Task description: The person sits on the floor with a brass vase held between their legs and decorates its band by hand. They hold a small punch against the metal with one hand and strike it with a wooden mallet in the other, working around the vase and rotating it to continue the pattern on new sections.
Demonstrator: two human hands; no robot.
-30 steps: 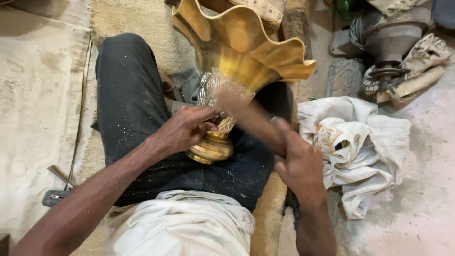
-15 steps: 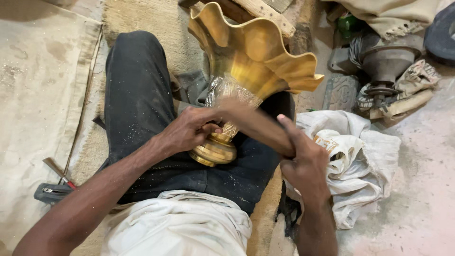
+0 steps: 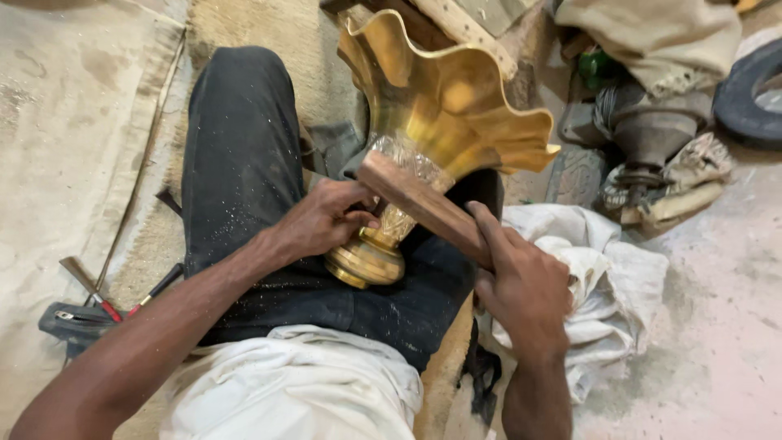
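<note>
Brass vase (image 3: 440, 122), fluted rim, engraved stem; left hand (image 3: 326, 220) grips stem, right hand (image 3: 521, 285) clasps wooden block (image 3: 419, 204).

The person wears dusty black denim trousers (image 3: 244, 179), flecked all over with pale shavings and grit. A loose, creased white cotton shirt (image 3: 285, 383) hangs over the waist. Both forearms are bare, and the left hand (image 3: 322, 220) and right hand (image 3: 525, 289) carry no gloves, rings or watch.
</note>
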